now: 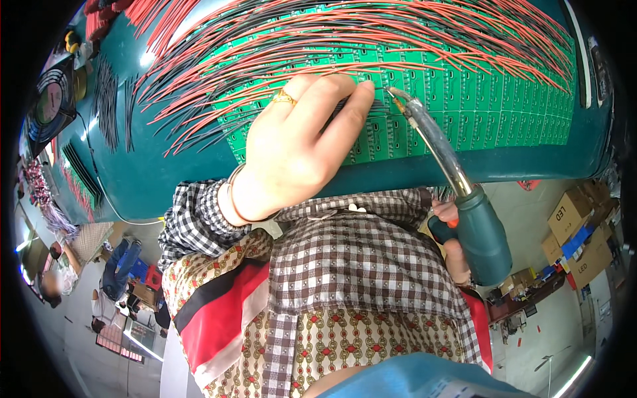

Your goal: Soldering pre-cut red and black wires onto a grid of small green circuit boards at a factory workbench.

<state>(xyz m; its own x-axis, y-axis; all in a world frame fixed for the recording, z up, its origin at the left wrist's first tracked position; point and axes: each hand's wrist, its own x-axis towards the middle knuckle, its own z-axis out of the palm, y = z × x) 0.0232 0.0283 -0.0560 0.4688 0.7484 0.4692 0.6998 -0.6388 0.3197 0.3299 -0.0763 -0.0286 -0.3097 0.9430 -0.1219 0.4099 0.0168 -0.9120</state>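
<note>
My left hand (298,139), with a ring and a bracelet, reaches over a panel of green circuit boards (464,126). Its thumb and forefinger are pinched together at the board, on what looks like a thin wire, mostly hidden by the fingers. In my right hand (452,249), partly behind the handle, is a soldering iron (488,232) with a dark green grip. The iron's bent tip meets the board just right of my left fingertips. Many red and black wires (292,43) fan across the boards beyond my hand.
Loose black wires (106,103) lie on the green table (142,182) to the left. A fan (52,103) and a stack of boards (81,174) stand at the left edge. Cardboard boxes (580,215) are beyond the table at right. Other people (99,308) are in the left background.
</note>
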